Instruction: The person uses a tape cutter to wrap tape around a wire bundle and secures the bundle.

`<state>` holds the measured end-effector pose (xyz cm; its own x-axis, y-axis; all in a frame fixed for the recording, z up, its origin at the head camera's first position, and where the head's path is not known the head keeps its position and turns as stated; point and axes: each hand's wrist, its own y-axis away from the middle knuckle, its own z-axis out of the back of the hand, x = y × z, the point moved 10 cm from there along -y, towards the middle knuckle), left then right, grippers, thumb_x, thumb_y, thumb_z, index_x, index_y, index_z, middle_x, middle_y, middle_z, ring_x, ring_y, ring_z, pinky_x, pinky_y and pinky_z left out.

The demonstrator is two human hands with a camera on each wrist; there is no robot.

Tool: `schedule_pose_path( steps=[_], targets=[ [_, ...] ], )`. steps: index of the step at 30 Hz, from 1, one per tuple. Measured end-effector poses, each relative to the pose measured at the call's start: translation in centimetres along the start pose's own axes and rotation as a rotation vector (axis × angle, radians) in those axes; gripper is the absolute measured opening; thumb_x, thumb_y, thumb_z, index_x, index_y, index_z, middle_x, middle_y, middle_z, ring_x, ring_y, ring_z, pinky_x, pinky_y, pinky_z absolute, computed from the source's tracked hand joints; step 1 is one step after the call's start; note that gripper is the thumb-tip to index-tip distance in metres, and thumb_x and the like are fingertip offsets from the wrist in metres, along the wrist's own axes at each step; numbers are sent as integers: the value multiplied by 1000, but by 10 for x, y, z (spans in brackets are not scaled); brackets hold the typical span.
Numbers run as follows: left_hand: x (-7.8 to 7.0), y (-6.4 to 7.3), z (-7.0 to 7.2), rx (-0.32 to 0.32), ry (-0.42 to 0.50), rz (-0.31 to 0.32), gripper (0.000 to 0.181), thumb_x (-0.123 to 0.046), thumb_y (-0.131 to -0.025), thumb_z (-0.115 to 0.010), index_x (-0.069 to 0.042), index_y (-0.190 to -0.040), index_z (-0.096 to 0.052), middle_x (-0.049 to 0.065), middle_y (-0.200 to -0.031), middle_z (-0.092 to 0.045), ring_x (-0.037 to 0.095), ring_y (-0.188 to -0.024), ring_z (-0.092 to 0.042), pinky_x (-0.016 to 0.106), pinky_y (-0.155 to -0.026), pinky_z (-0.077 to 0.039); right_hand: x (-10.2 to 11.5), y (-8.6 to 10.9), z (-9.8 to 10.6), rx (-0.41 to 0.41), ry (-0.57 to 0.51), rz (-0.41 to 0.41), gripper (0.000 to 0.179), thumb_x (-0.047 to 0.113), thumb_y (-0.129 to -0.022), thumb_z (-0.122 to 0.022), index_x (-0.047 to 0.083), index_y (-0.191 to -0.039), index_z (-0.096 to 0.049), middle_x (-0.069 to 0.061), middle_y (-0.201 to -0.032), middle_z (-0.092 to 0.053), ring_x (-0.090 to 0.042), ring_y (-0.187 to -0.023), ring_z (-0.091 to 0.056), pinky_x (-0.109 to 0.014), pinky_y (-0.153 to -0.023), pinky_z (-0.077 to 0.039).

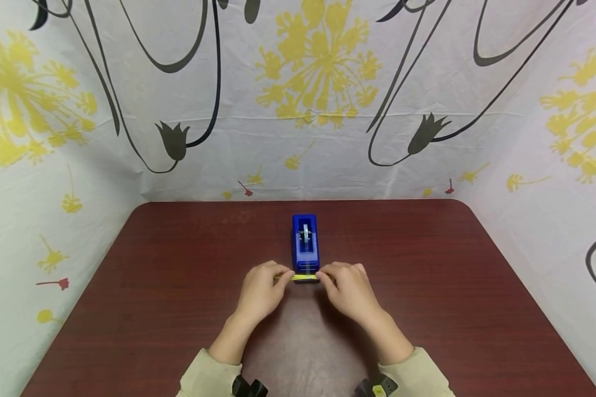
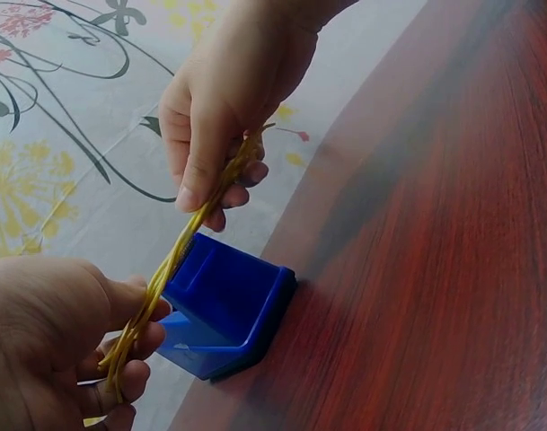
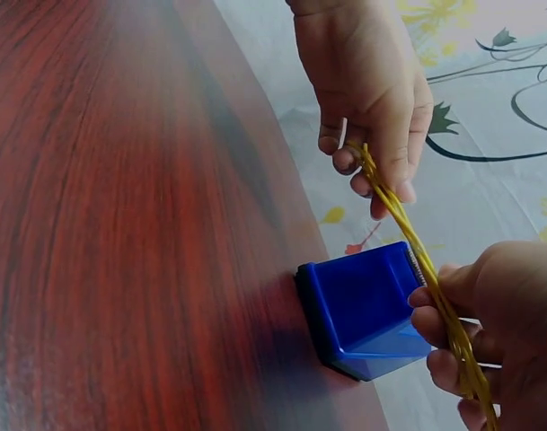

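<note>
A bundle of thin yellow strands (image 2: 176, 256) stretches between both hands, its kind unclear. Fingers and thumb of my left hand (image 1: 262, 292) pinch one end; my right hand (image 1: 350, 292) pinches the other. Loose strand ends poke out past the fingers. Just beyond, a blue tape dispenser (image 1: 307, 259) stands on the table, with a roll of tape (image 1: 305, 234) in its well. In the head view the bundle crosses the dispenser's near end. From the right wrist, the serrated cutting edge (image 3: 417, 262) shows close behind the strands.
The dark red wood-grain table (image 1: 189, 309) has rounded far corners. A pale cloth (image 1: 228, 99) with yellow and grey flower prints hangs behind it and along both sides. Black devices (image 1: 248, 387) are strapped at both wrists, over light sleeves (image 1: 211, 377).
</note>
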<state>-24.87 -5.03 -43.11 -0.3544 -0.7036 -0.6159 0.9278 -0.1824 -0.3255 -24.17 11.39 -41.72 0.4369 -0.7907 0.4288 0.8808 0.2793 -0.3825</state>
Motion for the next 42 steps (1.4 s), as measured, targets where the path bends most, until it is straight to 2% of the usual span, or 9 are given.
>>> schedule_pose_path(
  steps=[7, 16, 23, 29, 35, 42],
  targets=[
    [-2, -1, 1, -11, 0, -16, 8, -21, -92, -76, -14, -89, -80, -9, -79, -67, 9, -72, -62, 30, -68, -49, 0, 0, 1, -9, 0, -2, 5, 15, -92, -76, 15, -86, -77, 5, -82, -71, -16, -80, -68, -43, -76, -43],
    [-2, -2, -1, -11, -21, -28, 7, -22, -91, -78, -16, -88, -79, -7, -82, -68, 14, -78, -65, 36, -75, -49, 0, 0, 1, -18, 15, 23, 5, 17, -90, -78, 17, -85, -75, 9, -78, -66, -11, -71, -62, -45, -79, -42],
    [0, -1, -4, 13, -29, -5, 7, -22, -92, -76, -16, -88, -78, -6, -85, -68, 17, -85, -65, 46, -85, -48, 4, 1, 2, -40, 54, 88, 7, 14, -86, -81, 16, -86, -75, 7, -81, -70, -11, -71, -66, -47, -88, -44],
    [-1, -2, -6, 17, -47, -15, 7, -21, -92, -75, -15, -89, -76, -4, -89, -72, 20, -88, -66, 47, -86, -48, 8, 1, 0, -40, 69, 127, 7, 13, -86, -82, 15, -89, -76, 4, -83, -74, -13, -75, -69, -48, -92, -44],
    [-1, -2, -7, 27, -56, -12, 7, -21, -93, -75, -15, -90, -75, -4, -90, -74, 19, -85, -65, 45, -83, -45, 14, 2, 1, -63, 43, 189, 16, 10, -84, -83, 13, -99, -77, 1, -92, -77, -15, -82, -72, -47, -90, -46],
    [-2, -2, -6, 14, -66, -26, 6, -22, -92, -76, -16, -89, -75, -4, -88, -73, 18, -83, -65, 43, -82, -44, 23, 3, -3, -68, 28, 272, 25, 11, -82, -85, 13, -106, -79, 2, -91, -75, -12, -79, -70, -42, -84, -47]
  ],
)
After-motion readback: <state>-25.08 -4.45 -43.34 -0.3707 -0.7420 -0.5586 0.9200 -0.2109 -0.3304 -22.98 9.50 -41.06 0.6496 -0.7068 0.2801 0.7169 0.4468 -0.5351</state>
